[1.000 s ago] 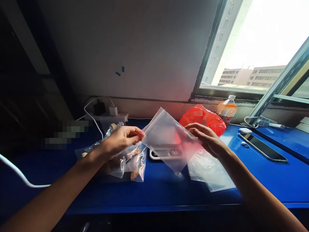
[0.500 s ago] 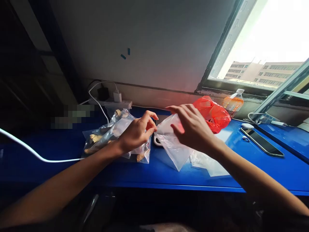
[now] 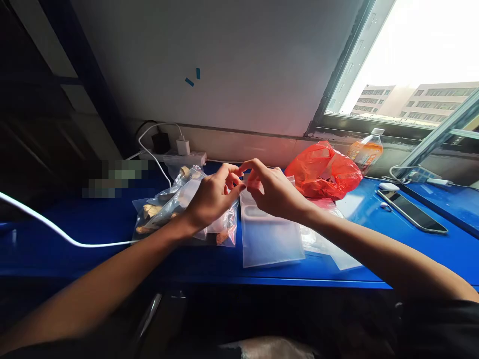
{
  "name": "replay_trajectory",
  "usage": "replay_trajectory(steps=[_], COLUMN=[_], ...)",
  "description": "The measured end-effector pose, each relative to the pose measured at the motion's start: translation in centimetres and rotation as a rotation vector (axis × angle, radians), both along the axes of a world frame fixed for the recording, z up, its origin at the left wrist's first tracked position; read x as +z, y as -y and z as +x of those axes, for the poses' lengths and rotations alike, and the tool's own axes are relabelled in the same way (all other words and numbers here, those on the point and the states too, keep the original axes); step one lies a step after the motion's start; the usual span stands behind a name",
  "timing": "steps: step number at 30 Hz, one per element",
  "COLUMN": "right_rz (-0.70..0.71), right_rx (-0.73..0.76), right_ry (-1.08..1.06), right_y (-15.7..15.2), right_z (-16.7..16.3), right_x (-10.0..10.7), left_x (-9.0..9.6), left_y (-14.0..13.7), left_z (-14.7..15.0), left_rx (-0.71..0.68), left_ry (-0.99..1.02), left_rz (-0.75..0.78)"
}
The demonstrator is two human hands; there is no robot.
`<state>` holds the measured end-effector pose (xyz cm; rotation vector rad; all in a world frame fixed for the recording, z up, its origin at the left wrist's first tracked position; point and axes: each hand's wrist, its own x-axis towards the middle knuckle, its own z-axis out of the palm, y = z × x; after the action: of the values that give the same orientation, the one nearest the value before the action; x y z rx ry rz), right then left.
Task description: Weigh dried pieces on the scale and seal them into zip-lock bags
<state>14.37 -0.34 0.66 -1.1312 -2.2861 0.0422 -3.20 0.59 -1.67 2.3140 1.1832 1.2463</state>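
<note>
A frosted clear plastic bag (image 3: 273, 244) hangs over the blue desk, its top edge up at my fingers. My left hand (image 3: 213, 197) pinches it at the upper left corner with thumb and fingertips. Right beside it, my right hand (image 3: 277, 192) has its fingers bent and closed at the same top edge, the fingertips of both hands almost meeting. A pale outline of something shows through the bag. Under and behind my left hand lie several clear bags (image 3: 151, 227) with light brown, dried-looking pieces inside.
A crumpled red plastic bag (image 3: 324, 167) lies behind my right hand, near an orange drink bottle (image 3: 368, 149). Flat clear bags (image 3: 342, 252) rest under my right forearm. A phone (image 3: 415, 212) lies at the right. A white cable (image 3: 75, 244) crosses the left side.
My right hand has come down and left to the bag's top edge, its fingers closing. The bag has turned from a slanted corner to hanging straight and flat.
</note>
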Motion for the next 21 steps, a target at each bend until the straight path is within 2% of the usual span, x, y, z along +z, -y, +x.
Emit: replay_trajectory(steps=[4,6,15,21], right_rz=[0.028,0.014,0.021,-0.062], right_rx=[-0.037,-0.041,-0.026,-0.031], right_ry=[-0.076,-0.082,-0.079,-0.187], right_y=[-0.3,-0.3,1.5,2.4], right_z=[-0.4,-0.6,-0.5,1.4], right_x=[0.1,0.2,-0.1,0.4], left_x=[0.2,0.3,0.6,1.2], left_y=[-0.3,-0.2,0.8,1.5], left_z=[0.1,0.1,0.1,-0.1], left_rx=[0.002,-0.009,-0.115,-0.17], left_ry=[0.0,-0.032,-0.202,-0.338], left_rz=[-0.066,-0.054,0.187,0.393])
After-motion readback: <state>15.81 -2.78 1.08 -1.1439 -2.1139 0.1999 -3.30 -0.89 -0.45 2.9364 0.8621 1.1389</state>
